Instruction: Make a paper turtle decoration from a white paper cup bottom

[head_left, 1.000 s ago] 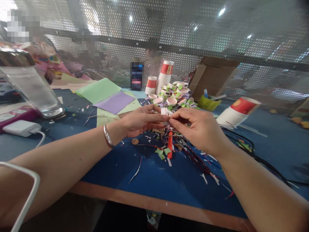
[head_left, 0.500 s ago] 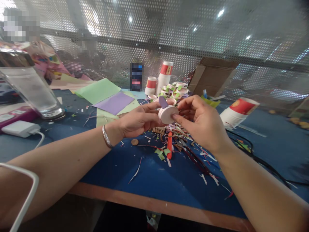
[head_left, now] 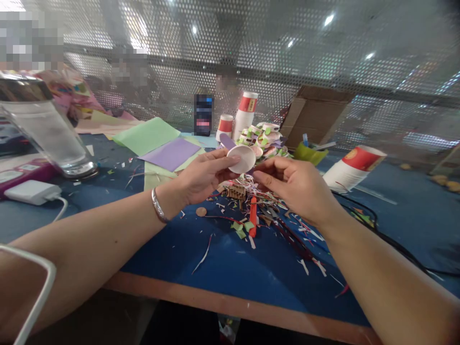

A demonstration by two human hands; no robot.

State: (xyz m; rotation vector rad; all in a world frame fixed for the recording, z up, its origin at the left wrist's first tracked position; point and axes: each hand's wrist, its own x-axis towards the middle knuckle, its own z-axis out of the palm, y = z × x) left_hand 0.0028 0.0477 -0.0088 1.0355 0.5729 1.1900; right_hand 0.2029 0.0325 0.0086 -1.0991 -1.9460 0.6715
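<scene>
My left hand [head_left: 206, 175] is closed on a cut-down white paper cup base [head_left: 245, 160], a shallow round piece with its pale disc turned toward me. A rounded purple paper tab [head_left: 226, 142] sticks up from its upper left side. Just to the right, my right hand [head_left: 293, 184] is apart from the cup base, thumb and fingers drawn together. Whatever those fingertips hold, if anything, is hidden. Beneath both hands lies a heap of paper scraps [head_left: 264, 191], with an orange-red strip [head_left: 253, 215] among them.
Cup stacks [head_left: 245, 115] stand behind; another cup stack [head_left: 348, 167] leans at right. Decorated cup pieces [head_left: 264, 134] are piled beyond my hands. Green paper [head_left: 147, 136] and purple paper [head_left: 172, 152] lie left, near a glass bottle [head_left: 53, 134]. Black cables [head_left: 377, 232] run along the right.
My right hand has let go of the cup base and opened a gap to it. The left hand has tilted the base and shifted it slightly left and up.
</scene>
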